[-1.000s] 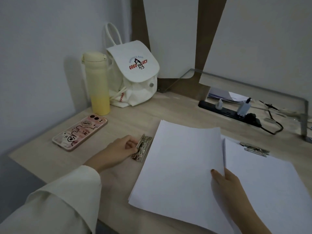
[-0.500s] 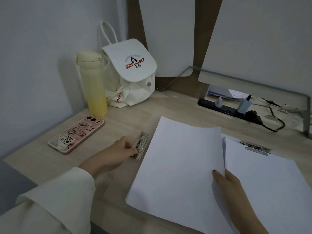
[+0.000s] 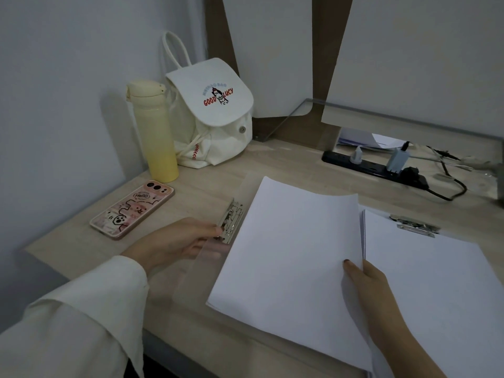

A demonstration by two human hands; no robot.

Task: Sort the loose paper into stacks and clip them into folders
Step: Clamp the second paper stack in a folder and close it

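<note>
Left hand (image 3: pixel 177 241) pinched the near end of the metal clip (image 3: pixel 230 221) on the clear folder (image 3: pixel 196 268), the clip's long axis running away from the person; the paper stack (image 3: pixel 289 255) lay just right of it, its opposite edge gripped by the right hand (image 3: pixel 373 285)

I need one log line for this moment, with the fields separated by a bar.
left hand grips metal clip | right hand holds paper stack on clear folder | second stack already clipped
</note>
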